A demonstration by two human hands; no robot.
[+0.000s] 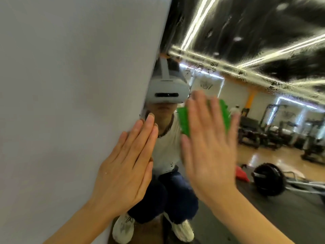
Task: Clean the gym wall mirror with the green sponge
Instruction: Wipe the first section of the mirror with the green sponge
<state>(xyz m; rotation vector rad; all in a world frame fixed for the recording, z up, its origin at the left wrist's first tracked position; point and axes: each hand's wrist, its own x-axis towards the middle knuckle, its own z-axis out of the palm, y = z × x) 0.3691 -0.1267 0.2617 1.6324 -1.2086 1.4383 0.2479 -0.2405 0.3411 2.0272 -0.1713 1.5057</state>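
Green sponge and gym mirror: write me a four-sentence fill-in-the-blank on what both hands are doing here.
1. The right hand presses the green bumpy sponge flat against the ____.
2. The sponge's colour is ____.
3. The left hand rests with straight fingers at the mirror's ____ edge.
4. The large wall mirror shows wet streaks ____ the sponge.

Missing words: mirror; green; left; above

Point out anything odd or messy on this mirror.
The upper mirror is streaked with wet droplets and smears that blur the reflected ceiling lights. The right hand presses the green sponge flat lower down.
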